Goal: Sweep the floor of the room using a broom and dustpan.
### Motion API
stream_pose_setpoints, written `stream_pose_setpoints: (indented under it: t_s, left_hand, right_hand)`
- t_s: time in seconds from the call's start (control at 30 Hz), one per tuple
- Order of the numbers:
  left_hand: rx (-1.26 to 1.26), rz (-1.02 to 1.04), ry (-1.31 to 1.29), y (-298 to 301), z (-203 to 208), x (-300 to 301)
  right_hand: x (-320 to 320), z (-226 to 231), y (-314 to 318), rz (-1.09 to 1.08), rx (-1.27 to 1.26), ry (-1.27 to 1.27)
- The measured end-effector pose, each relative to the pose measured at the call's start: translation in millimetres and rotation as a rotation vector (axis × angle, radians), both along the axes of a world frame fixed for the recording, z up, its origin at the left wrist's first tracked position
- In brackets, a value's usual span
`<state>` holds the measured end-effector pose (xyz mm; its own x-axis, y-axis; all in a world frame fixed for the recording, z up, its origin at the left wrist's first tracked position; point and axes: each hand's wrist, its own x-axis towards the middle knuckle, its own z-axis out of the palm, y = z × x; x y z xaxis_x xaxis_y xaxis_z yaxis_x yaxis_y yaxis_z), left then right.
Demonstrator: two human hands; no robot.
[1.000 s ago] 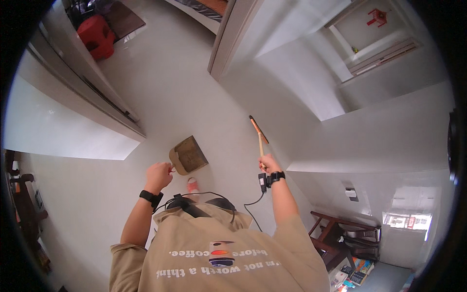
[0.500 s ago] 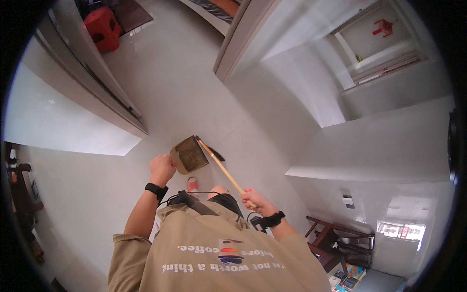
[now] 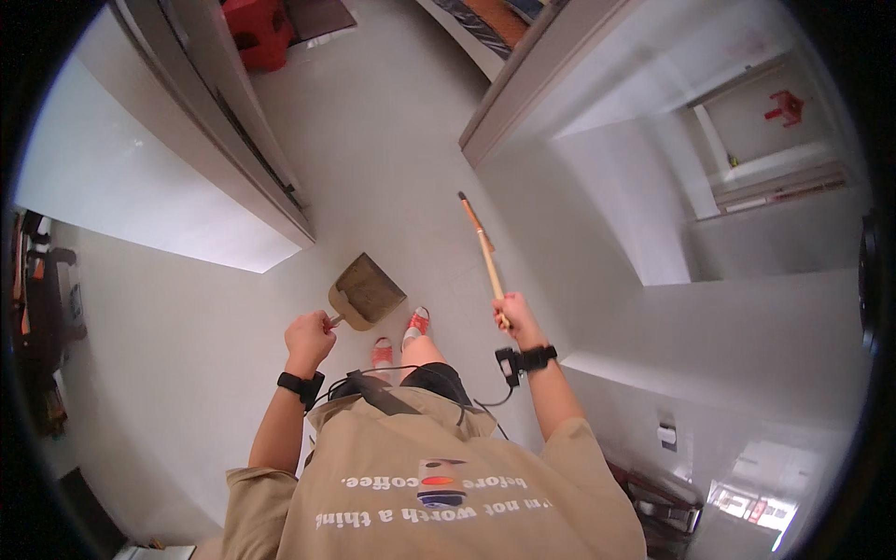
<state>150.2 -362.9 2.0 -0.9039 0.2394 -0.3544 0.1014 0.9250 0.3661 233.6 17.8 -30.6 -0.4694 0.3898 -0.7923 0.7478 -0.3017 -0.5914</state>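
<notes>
Left hand grips dustpan, right hand grips broom, over pale floor.
Left fist closed round the short dustpan handle; tan pan ahead of the feet, its wide edge pointing forward-right. Right fingers wrapped round the broom's light wooden stick near its end, orange section and dark tip pointing away from the body; broom sits right of dustpan, apart from it, can't tell if touching floor. Red sandals just behind pan. Black wrist straps on both arms. Red stool far ahead, left.
</notes>
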Motion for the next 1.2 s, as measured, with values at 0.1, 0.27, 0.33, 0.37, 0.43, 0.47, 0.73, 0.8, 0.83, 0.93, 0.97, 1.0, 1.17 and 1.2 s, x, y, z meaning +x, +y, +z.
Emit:
stream_pose_setpoints:
  t_s: [0.1, 0.27, 0.33, 0.37, 0.43, 0.47, 0.73, 0.8, 0.83, 0.93, 0.97, 1.0, 1.17, 1.2]
  left_hand:
    - [-0.079, 0.005, -0.029, 5.5, 1.6, -2.6]
    - [-0.233, 0.043, -0.186, 18.8, 2.6, -13.8]
    - [-0.254, 0.036, -0.172, 17.9, -1.3, -12.3]
    - [-0.262, 0.016, -0.145, 20.4, -1.1, -14.1]
    - [-0.275, 0.007, -0.149, 21.5, -3.6, -16.0]
    - [-0.288, 0.015, -0.15, 22.3, -5.8, -17.5]
    - [-0.336, 0.09, -0.214, 20.8, 8.3, -22.3]
    - [-0.308, 0.137, -0.216, 19.5, 6.0, -19.2]
    - [-0.278, 0.17, -0.221, 19.2, 6.0, -16.7]
    - [-0.18, 0.173, -0.152, 22.0, 10.9, -6.5]
    - [-0.166, 0.187, -0.131, 24.7, 12.6, -0.2]
    - [-0.154, 0.246, -0.145, 30.5, 18.8, 2.4]
    - [-0.128, 0.39, -0.158, 43.0, 11.2, 16.8]
    - [-0.13, 0.426, -0.168, 48.0, 12.1, 17.8]
  right_hand:
    - [-29.9, -44.9, 18.2, 0.022, 0.093, -0.042]
    - [-6.5, -78.7, -15.3, 0.496, 0.181, -0.263]
    - [1.5, -30.6, -51.9, 0.696, 0.185, -0.423]
    - [12.5, -18.6, -56.8, 0.757, 0.189, -0.423]
    - [33.4, 3.3, -63.6, 0.739, 0.077, -0.4]
    - [37.7, 14.2, -61.8, 0.66, -0.034, -0.374]
    - [21.3, 99.1, 37.6, 0.19, -0.521, -0.156]
    - [13.7, 107.0, 48.3, 0.106, -0.562, -0.119]
    - [10.4, 108.4, 51.0, 0.129, -0.496, -0.127]
    - [-10.4, 102.6, 50.4, 0.235, -0.297, -0.101]
    - [-21.2, 97.7, 49.5, 0.311, -0.159, -0.071]
    - [-33.9, 90.5, 50.1, 0.312, -0.162, -0.062]
    - [-118.8, 23.9, 60.8, 0.574, 0.196, -0.05]
    - [-134.5, 11.3, 65.0, 0.592, 0.229, -0.03]
